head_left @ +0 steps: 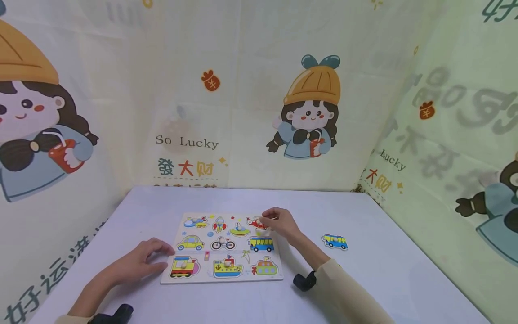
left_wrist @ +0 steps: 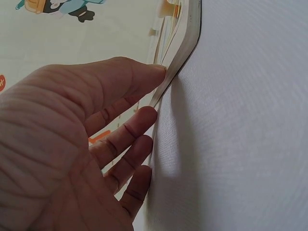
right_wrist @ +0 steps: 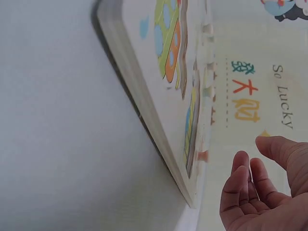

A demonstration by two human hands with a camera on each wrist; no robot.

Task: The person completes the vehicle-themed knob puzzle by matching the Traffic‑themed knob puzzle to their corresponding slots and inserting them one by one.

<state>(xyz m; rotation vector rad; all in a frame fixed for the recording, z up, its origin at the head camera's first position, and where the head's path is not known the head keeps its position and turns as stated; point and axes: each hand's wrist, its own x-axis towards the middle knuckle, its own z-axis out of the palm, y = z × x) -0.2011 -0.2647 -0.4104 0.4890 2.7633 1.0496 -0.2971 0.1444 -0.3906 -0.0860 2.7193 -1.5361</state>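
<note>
A white puzzle board point(head_left: 243, 252) with colourful vehicle pictures lies on the table. My left hand point(head_left: 141, 261) is at its left edge, fingers and thumb spread apart; in the left wrist view the thumb point(left_wrist: 139, 77) appears to touch the board's side. My right hand point(head_left: 285, 223) is over the upper right corner, fingertips by the red helicopter point(head_left: 256, 222). Nothing shows between thumb and fingers in the right wrist view; whether they touch the helicopter is unclear. A blue-and-yellow bus piece point(head_left: 335, 241) lies right of the board, apart from both hands. A matching bus picture point(head_left: 261, 244) is on the board.
Along the board are a train point(head_left: 184, 267), a boat point(head_left: 227, 267), a submarine point(head_left: 266, 267), a car point(head_left: 190, 243) and a bicycle point(head_left: 223, 243). The white table point(head_left: 388, 279) ends at printed cloth walls point(head_left: 247, 135) behind and at both sides.
</note>
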